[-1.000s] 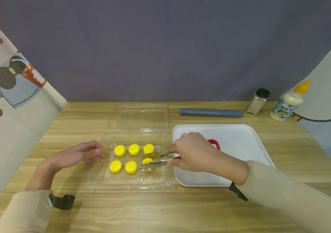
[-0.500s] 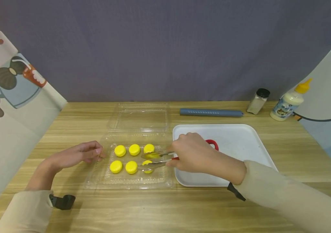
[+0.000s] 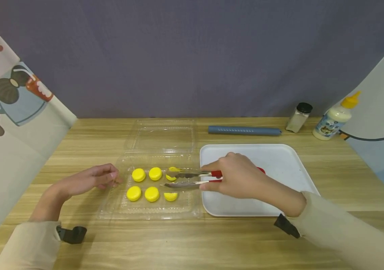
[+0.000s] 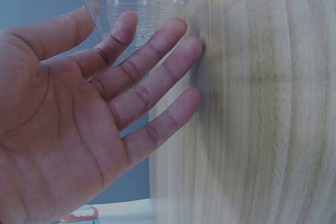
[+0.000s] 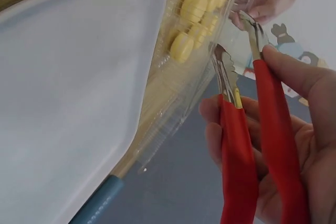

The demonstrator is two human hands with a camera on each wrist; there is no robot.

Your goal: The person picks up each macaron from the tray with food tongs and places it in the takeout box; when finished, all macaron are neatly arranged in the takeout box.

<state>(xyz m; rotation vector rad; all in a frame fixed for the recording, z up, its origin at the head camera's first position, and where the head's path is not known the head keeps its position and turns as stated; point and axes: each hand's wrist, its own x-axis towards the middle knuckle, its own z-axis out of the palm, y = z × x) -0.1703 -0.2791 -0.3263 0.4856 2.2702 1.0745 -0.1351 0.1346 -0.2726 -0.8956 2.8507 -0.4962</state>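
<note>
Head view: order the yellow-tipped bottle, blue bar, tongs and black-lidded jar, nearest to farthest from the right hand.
1. Tongs: held in the right hand, pointing left.
2. Blue bar: ahead, beyond the white tray.
3. Black-lidded jar: back right.
4. Yellow-tipped bottle: back, farthest right.

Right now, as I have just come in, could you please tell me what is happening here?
Someone's right hand holds a pair of red-handled tongs, parted above the right end of a clear box, with nothing held between them. Six yellow rounds lie inside in two rows, and the lid is open. The left hand is at the box's left side; I cannot tell if it touches. A white tray lies to the right.
</note>
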